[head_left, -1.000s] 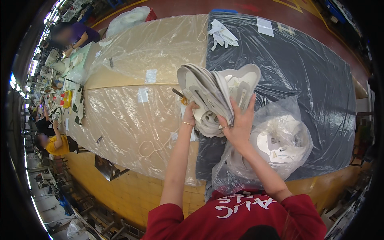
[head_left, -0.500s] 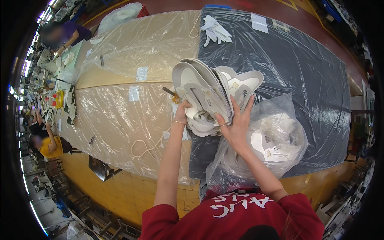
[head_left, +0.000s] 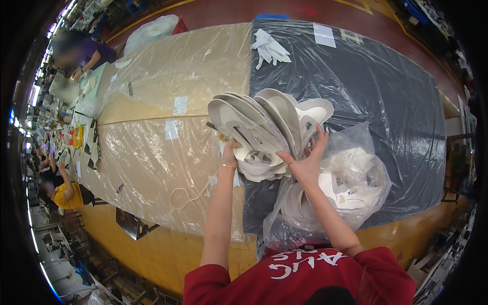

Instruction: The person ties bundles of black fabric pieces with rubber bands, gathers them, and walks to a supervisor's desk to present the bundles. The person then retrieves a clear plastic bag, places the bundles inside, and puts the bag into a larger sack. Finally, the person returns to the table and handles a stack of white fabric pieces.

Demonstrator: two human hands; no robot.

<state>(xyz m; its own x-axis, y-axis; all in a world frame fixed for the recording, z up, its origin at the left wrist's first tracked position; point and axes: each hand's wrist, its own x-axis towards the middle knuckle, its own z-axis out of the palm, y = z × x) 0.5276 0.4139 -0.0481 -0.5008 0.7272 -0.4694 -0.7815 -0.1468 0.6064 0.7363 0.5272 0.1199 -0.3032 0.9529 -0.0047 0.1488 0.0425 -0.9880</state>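
Note:
A fanned stack of white and grey shoe uppers (head_left: 254, 122) stands between my two hands over the seam of the table coverings. My left hand (head_left: 230, 154) is closed on the stack's lower left side, its fingertips hidden behind the pieces. On the right, my right hand (head_left: 306, 166) holds the stack's edge, with the thumb against the front pieces and fingers among the rear ones. Beside my right forearm lies a clear plastic bag (head_left: 377, 189) with more white uppers (head_left: 345, 190) in it. An orange-handled tool (head_left: 222, 138) peeks out left of the stack, mostly covered.
Brown (head_left: 147, 147) and dark grey (head_left: 406, 122) plastic-covered surfaces meet under the stack. White gloves (head_left: 269, 49) and a paper sheet (head_left: 324, 35) lie at the far side. A white cord (head_left: 185, 195) curls at left. Two people, in purple (head_left: 96, 53) and yellow (head_left: 66, 194), sit along the left.
The uppers have fanned further apart, with the left group tilting left and a gap widening beside the right ones. My right hand's fingers have moved in among the rear pieces.

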